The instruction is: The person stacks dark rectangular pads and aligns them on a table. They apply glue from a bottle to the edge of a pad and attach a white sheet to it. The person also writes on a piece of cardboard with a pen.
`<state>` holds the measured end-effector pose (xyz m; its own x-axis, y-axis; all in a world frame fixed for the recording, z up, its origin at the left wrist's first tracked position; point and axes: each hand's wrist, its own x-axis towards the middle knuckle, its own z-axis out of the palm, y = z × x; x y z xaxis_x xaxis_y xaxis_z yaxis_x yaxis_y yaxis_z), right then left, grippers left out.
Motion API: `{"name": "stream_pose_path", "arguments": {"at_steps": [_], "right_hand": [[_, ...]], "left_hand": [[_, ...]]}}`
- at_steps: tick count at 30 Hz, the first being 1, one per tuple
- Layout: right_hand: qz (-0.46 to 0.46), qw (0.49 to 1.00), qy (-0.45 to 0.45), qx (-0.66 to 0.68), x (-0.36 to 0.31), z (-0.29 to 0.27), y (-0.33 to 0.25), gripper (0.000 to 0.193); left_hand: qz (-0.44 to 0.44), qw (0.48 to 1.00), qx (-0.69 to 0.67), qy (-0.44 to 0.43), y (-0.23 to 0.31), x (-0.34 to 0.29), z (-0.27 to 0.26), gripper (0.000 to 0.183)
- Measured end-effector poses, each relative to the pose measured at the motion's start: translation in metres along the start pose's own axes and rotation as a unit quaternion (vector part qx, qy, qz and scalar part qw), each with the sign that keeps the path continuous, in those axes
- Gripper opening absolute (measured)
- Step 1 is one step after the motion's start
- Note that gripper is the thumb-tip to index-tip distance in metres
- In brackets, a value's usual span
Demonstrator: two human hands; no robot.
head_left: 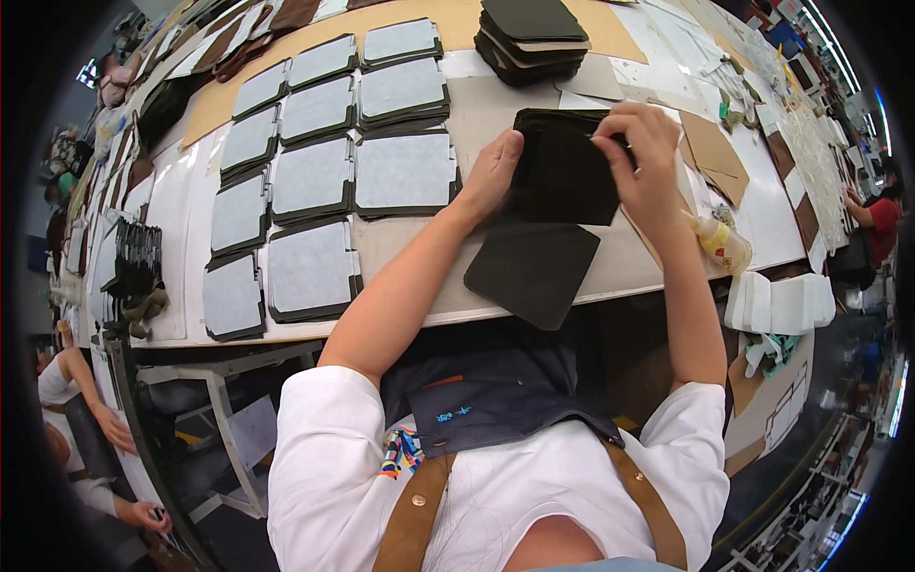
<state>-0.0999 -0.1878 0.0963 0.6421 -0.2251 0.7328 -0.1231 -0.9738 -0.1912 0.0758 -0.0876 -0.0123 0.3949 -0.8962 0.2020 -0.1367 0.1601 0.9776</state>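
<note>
black panels [567,181] seem half-worked: left hand [491,174] clasps their edge, right hand [648,157] pinches a corner; pale-topped stacks [311,176] look finished, the dark pile [532,46] apparently left.

Shirt [329,448]: plain white, short loose sleeves.
Apron [519,417]: dark navy, orange-red strip on it.
Straps [415,515]: mustard-brown, wide, one over each side of my chest, round metal snaps [418,500].
Marking [454,415]: small, bright blue, on my apron.
Patterned cloth [401,452]: multicolour, by my left strap.
My left hand [494,172], right hand [648,157]: bare.
</note>
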Motion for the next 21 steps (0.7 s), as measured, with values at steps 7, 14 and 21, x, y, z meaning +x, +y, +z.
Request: {"name": "stream_pose_path", "arguments": {"at_steps": [7, 14, 21], "right_hand": [[-0.007, 0.997, 0.054, -0.061, -0.01, 0.033, 0.0, 0.013], [-0.028, 0.992, 0.077, -0.099, -0.008, 0.033, 0.005, 0.017], [-0.03, 0.993, 0.063, -0.098, -0.015, 0.033, 0.003, 0.015]], "left_hand": [[0.004, 1.0, -0.012, 0.004, -0.004, 0.0, -0.003, 0.07], [0.04, 0.999, -0.021, -0.002, 0.003, -0.002, -0.001, 0.072], [0.02, 1.0, -0.008, -0.007, -0.002, 0.0, -0.002, 0.073]]}}
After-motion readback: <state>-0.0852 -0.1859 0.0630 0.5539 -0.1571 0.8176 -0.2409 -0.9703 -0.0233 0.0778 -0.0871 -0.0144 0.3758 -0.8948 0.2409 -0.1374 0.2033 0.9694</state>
